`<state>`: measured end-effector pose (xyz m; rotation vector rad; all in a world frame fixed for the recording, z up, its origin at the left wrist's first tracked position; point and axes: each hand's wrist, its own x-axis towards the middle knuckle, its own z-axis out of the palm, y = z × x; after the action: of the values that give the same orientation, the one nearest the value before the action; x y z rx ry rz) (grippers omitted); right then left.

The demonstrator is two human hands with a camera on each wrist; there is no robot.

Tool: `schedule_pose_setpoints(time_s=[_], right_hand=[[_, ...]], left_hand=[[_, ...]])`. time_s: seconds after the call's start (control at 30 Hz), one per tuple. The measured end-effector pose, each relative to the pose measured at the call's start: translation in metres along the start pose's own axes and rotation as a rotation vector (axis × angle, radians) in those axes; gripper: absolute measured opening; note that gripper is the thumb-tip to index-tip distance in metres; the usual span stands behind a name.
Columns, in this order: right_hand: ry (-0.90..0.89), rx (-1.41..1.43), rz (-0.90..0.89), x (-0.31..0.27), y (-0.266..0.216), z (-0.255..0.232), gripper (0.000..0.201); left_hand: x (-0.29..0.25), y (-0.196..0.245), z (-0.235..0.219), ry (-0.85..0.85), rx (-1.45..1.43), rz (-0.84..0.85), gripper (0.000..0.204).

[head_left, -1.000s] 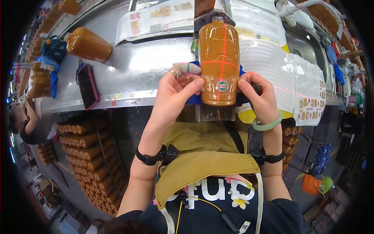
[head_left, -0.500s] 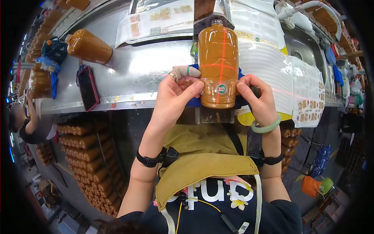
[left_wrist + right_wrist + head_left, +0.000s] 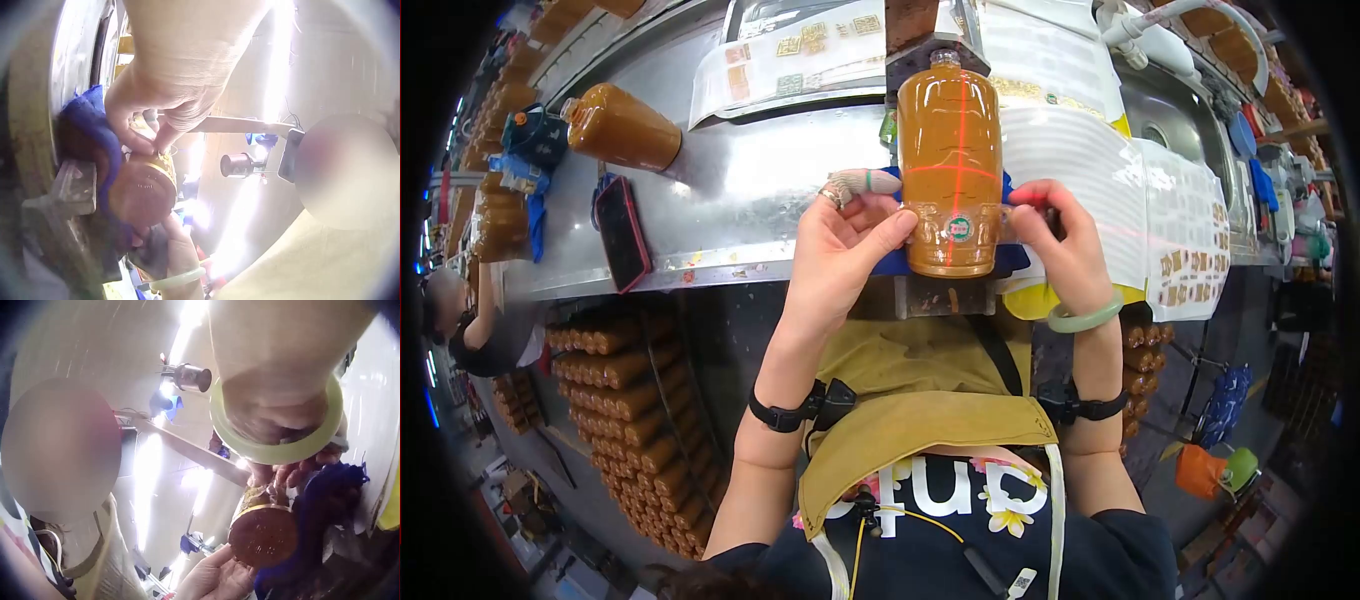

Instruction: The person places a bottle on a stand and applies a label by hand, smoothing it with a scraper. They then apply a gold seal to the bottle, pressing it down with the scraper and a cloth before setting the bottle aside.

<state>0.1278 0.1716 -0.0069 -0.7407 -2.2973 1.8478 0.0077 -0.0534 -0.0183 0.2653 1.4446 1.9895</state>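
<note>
A glossy amber-brown bottle (image 3: 950, 125) lies with its neck away from me on a blue cloth (image 3: 892, 263) over a stand. Near its base runs a clear decal strip (image 3: 940, 222) with gold patterns and a round green emblem. My left hand (image 3: 840, 240), one finger in a grey cover, pinches the strip's left end at the bottle's side. At the other side my right hand (image 3: 1072, 250) pinches the strip's right end, a little off the bottle. Part of a dark object (image 3: 1056, 222) shows inside that hand. In the left wrist view, the bottle's round base (image 3: 145, 194) faces the camera.
A second amber bottle (image 3: 625, 128) and a phone (image 3: 621, 233) lie on the metal bench (image 3: 740, 200) at left. Decal sheets (image 3: 790, 55) lie at the back, others (image 3: 1190, 240) at right beside a sink (image 3: 1165, 110). Red laser lines cross the bottle.
My right thumb and fingers have moved slightly outward from the bottle's side, drawing the strip's right end off it. My left hand keeps its place at the left end.
</note>
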Motion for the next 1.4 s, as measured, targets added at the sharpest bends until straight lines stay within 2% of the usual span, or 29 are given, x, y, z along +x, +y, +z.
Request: schedule_pose_setpoints(time_s=[0.07, 0.13, 0.2, 0.27, 0.33, 0.4, 0.47, 0.5, 0.53, 0.6, 0.63, 0.67, 0.7, 0.73, 0.8, 0.83, 0.9, 1.0, 1.03, 1.1, 1.2, 1.23, 1.27, 1.3, 1.33, 1.4], right_hand=[[0.035, 0.107, 0.003, -0.001, -0.001, -0.01, 0.022], [0.206, 0.264, -0.073, -0.002, -0.003, -0.019, 0.026], [0.203, 0.218, -0.134, -0.01, -0.015, -0.019, 0.025], [0.11, 0.272, -0.14, -0.019, -0.033, -0.009, 0.023], [0.031, 0.228, -0.17, -0.024, -0.036, 0.005, 0.023], [0.053, 0.033, -0.102, -0.021, -0.028, 0.007, 0.022], [0.149, -0.08, -0.175, -0.015, -0.018, -0.001, 0.022], [0.17, -0.037, -0.184, -0.015, -0.016, -0.004, 0.024], [0.164, -0.022, -0.215, -0.017, -0.017, -0.007, 0.027], [0.118, -0.062, -0.217, -0.022, -0.024, -0.008, 0.029], [0.116, -0.062, -0.22, -0.025, -0.028, -0.006, 0.029], [0.061, -0.044, -0.204, -0.029, -0.032, -0.001, 0.031], [0.006, -0.026, -0.188, -0.03, -0.035, 0.003, 0.034], [-0.005, -0.269, -0.332, -0.029, -0.032, 0.007, 0.059], [0.084, -0.429, -0.538, -0.028, -0.032, 0.029, 0.088], [0.081, -0.427, -0.539, -0.026, -0.027, 0.037, 0.088], [0.173, -0.467, -0.496, -0.022, -0.014, 0.048, 0.101], [0.186, -0.468, -0.528, -0.018, -0.008, 0.044, 0.11], [0.186, -0.469, -0.531, -0.017, -0.007, 0.041, 0.11], [0.099, -0.348, -0.381, -0.018, -0.005, 0.033, 0.109], [0.09, -0.326, -0.396, -0.019, -0.015, 0.026, 0.107], [0.103, -0.325, -0.394, -0.019, -0.02, 0.026, 0.107], [0.133, -0.375, -0.475, -0.019, -0.026, 0.029, 0.106], [0.162, -0.426, -0.554, -0.02, -0.03, 0.03, 0.105], [0.174, -0.423, -0.548, -0.021, -0.031, 0.03, 0.105], [0.064, -0.334, -0.529, -0.024, -0.034, 0.028, 0.104]], left_hand=[[0.0, -0.002, 0.002, 0.045, 0.01, 0.059, 0.035], [0.0, -0.002, 0.001, 0.035, 0.016, 0.061, 0.035], [0.0, -0.001, 0.0, 0.03, 0.025, 0.059, 0.035], [-0.001, 0.002, 0.0, 0.02, 0.017, 0.018, 0.035], [0.0, -0.001, -0.001, 0.027, 0.008, 0.034, 0.035], [-0.001, -0.002, -0.001, 0.042, 0.004, 0.054, 0.035], [-0.001, -0.002, 0.001, 0.096, 0.139, 0.107, 0.035], [-0.001, -0.008, -0.002, 0.105, 0.195, 0.184, 0.037], [-0.001, -0.013, -0.005, 0.114, 0.194, 0.189, 0.037], [-0.002, -0.021, -0.006, 0.347, 0.597, 0.494, 0.038], [-0.008, -0.023, -0.005, 0.346, 0.553, 0.496, 0.048], [-0.016, -0.024, -0.005, 0.348, 0.552, 0.497, 0.048], [-0.023, -0.024, -0.004, 0.241, 0.728, 0.627, 0.057], [-0.03, -0.025, -0.004, 0.128, 0.903, 0.754, 0.066], [-0.037, -0.04, -0.005, -0.026, 1.027, 0.673, 0.084], [-0.038, -0.046, -0.005, -0.041, 1.012, 0.606, 0.087], [-0.037, -0.049, -0.002, -0.023, 1.023, 0.6, 0.089], [-0.036, -0.048, 0.0, -0.003, 1.052, 0.607, 0.089], [-0.036, -0.048, 0.003, 0.017, 1.058, 0.579, 0.087], [-0.036, -0.045, 0.007, 0.035, 1.061, 0.559, 0.086], [-0.036, -0.04, 0.011, 0.006, 1.174, 0.608, 0.092], [-0.036, -0.039, 0.012, 0.063, 1.098, 0.604, 0.097], [-0.035, -0.038, 0.013, 0.116, 1.023, 0.597, 0.103], [-0.034, -0.033, 0.017, 0.158, 1.035, 0.647, 0.11], [-0.03, -0.033, 0.017, 0.144, 1.037, 0.649, 0.11], [-0.014, -0.03, 0.018, 0.127, 0.932, 0.83, 0.105]])
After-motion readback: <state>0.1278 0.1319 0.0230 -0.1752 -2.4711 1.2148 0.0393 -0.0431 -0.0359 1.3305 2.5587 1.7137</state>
